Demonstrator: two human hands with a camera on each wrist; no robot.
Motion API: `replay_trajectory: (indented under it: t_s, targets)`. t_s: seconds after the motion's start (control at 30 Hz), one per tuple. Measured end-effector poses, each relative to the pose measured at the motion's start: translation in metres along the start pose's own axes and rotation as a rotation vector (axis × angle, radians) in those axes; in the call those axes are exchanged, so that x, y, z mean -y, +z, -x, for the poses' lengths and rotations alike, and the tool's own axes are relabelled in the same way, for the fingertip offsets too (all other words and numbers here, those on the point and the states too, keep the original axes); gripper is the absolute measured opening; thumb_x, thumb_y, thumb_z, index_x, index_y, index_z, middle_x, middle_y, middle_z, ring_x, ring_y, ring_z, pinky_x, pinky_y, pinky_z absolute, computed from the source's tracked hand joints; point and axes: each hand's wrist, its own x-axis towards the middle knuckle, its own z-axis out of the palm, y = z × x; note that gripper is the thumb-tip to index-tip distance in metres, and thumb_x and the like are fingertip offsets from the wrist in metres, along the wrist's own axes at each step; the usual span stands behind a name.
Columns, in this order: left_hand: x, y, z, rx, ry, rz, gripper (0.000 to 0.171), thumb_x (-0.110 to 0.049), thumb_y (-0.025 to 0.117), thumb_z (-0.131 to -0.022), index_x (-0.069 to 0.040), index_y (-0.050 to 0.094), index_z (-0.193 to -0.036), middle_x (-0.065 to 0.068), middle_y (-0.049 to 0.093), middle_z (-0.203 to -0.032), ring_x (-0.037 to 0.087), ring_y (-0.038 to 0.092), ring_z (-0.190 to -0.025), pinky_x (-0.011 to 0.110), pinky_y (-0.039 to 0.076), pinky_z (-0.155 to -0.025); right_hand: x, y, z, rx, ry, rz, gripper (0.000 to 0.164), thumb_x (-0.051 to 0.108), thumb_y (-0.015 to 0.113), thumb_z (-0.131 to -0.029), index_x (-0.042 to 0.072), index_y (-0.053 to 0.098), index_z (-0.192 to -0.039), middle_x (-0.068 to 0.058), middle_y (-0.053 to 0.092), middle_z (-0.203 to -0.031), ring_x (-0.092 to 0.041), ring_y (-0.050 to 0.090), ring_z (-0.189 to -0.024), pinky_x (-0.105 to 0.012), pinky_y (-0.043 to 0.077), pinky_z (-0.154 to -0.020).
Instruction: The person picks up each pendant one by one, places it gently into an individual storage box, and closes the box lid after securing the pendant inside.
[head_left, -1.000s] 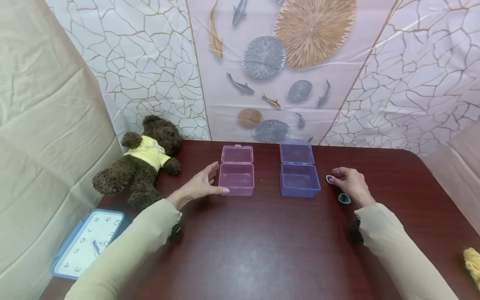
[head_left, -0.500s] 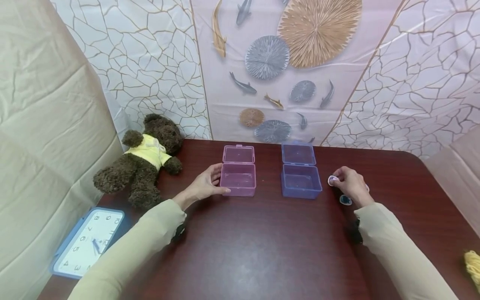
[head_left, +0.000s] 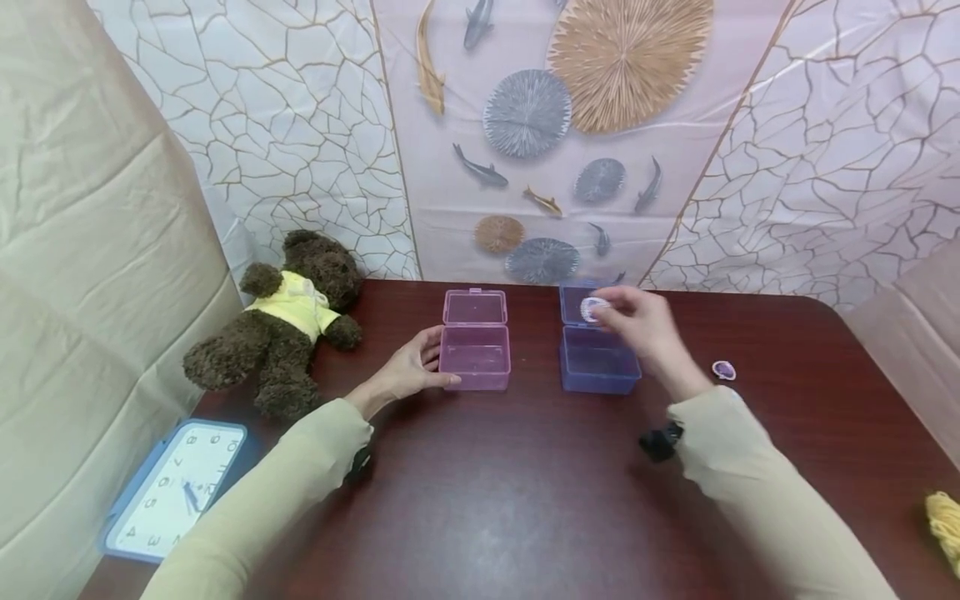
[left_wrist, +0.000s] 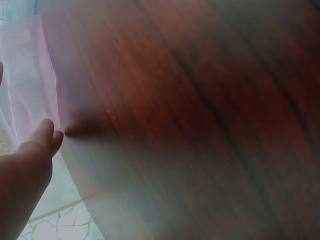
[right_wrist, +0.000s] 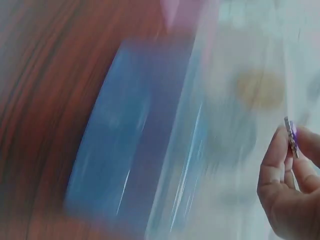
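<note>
Pinched between thumb and fingertips, a small oval piece with a white beaded rim is in my right hand; its edge looks thin and purple in the right wrist view. That hand is raised over the open blue plastic box, by its upright lid. My left hand holds the near left corner of the open pink plastic box, thumb on the front wall and fingers along the left side. Another purple oval piece with a pale rim lies on the table to the right.
A brown teddy bear in a yellow top lies at the back left. Nearer me is a blue-framed clock. Yellow yarn sits at the right edge of the dark wooden table. A patterned cloth hangs behind.
My right hand has lifted the white-rimmed oval piece off the table and carried it left to the blue box. A dark teal oval piece is now out of sight. My left fingers came against the pink box.
</note>
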Motion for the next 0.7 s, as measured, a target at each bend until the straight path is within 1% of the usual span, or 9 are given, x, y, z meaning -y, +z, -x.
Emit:
replay_trajectory:
  t_s: [0.07,0.13,0.2,0.27,0.3,0.37,0.5,0.57,0.7]
  targets:
    - [0.0,0.0,0.0,-0.003,0.004,0.01,0.086,0.009,0.07,-0.075,0.005,0.019,-0.145,0.023,0.027,-0.149,0.036,0.031,-0.137,0.041,0.032,-0.112,0.012,0.029,-0.003,0.088,-0.005,-0.07,0.03,0.0,0.063,-0.087,-0.013,0.059,-0.114,-0.014,0.067,-0.088,-0.005,0.064,-0.067,-0.028,0.06,-0.069]
    - [0.0,0.0,0.0,-0.007,0.001,0.014,0.086,0.01,0.07,-0.075,0.005,0.019,-0.145,0.023,0.027,-0.148,0.036,0.031,-0.137,0.041,0.032,-0.112,0.02,0.059,-0.005,0.177,0.007,-0.128,0.029,-0.003,0.063,-0.086,-0.014,0.058,-0.112,-0.025,0.065,-0.094,-0.012,0.066,-0.07,-0.035,0.06,-0.072]
    - [0.0,0.001,-0.001,-0.008,-0.003,0.009,0.086,0.01,0.07,-0.075,0.005,0.019,-0.145,0.023,0.028,-0.148,0.036,0.031,-0.136,0.041,0.032,-0.112,0.025,0.085,-0.006,0.249,0.025,-0.154,0.026,-0.005,0.063,-0.085,-0.015,0.059,-0.109,-0.027,0.065,-0.093,-0.018,0.067,-0.071,-0.04,0.059,-0.073]
    - [0.0,0.002,-0.001,-0.004,-0.007,0.007,0.087,0.009,0.07,-0.075,0.005,0.02,-0.144,0.023,0.028,-0.148,0.036,0.031,-0.136,0.041,0.031,-0.113,0.028,0.106,-0.007,0.306,0.028,-0.13,0.023,-0.004,0.064,-0.084,-0.015,0.06,-0.105,-0.027,0.066,-0.091,-0.022,0.066,-0.071,-0.042,0.059,-0.072]
    - [0.0,0.002,-0.002,-0.001,-0.009,0.006,0.086,0.009,0.071,-0.075,0.005,0.02,-0.144,0.024,0.028,-0.148,0.036,0.031,-0.136,0.041,0.031,-0.113,0.028,0.114,-0.008,0.328,0.03,-0.108,0.022,-0.004,0.064,-0.084,-0.014,0.061,-0.103,-0.026,0.066,-0.088,-0.023,0.066,-0.07,-0.041,0.06,-0.071]
    - [0.0,0.002,-0.002,0.007,-0.009,0.005,0.086,0.008,0.071,-0.075,0.005,0.02,-0.144,0.024,0.027,-0.148,0.036,0.031,-0.136,0.041,0.031,-0.113,0.028,0.128,-0.009,0.363,0.029,-0.036,0.018,-0.003,0.066,-0.083,-0.012,0.063,-0.099,-0.022,0.067,-0.083,-0.019,0.065,-0.066,-0.036,0.06,-0.067]
    - [-0.001,0.003,-0.002,0.001,-0.015,0.004,0.086,0.009,0.071,-0.074,0.005,0.02,-0.144,0.024,0.026,-0.149,0.037,0.03,-0.137,0.04,0.031,-0.113,0.028,0.145,-0.012,0.418,0.006,0.199,0.012,0.001,0.069,-0.082,-0.004,0.068,-0.093,-0.012,0.068,-0.078,-0.009,0.059,-0.063,-0.02,0.055,-0.061]
    - [-0.002,0.003,-0.001,-0.008,-0.013,-0.003,0.086,0.009,0.071,-0.074,0.005,0.02,-0.144,0.024,0.027,-0.148,0.037,0.03,-0.137,0.041,0.031,-0.112,0.029,0.15,-0.013,0.454,-0.013,0.296,0.011,0.001,0.069,-0.08,-0.002,0.07,-0.091,-0.011,0.069,-0.079,-0.008,0.058,-0.064,-0.017,0.051,-0.06]
    - [-0.003,0.002,0.0,-0.021,-0.008,0.004,0.085,0.01,0.071,-0.074,0.006,0.022,-0.143,0.024,0.028,-0.146,0.036,0.032,-0.136,0.04,0.033,-0.111,0.029,0.158,-0.017,0.531,-0.03,0.376,0.01,-0.002,0.067,-0.079,-0.005,0.069,-0.089,-0.014,0.07,-0.08,-0.011,0.059,-0.067,-0.019,0.053,-0.061]
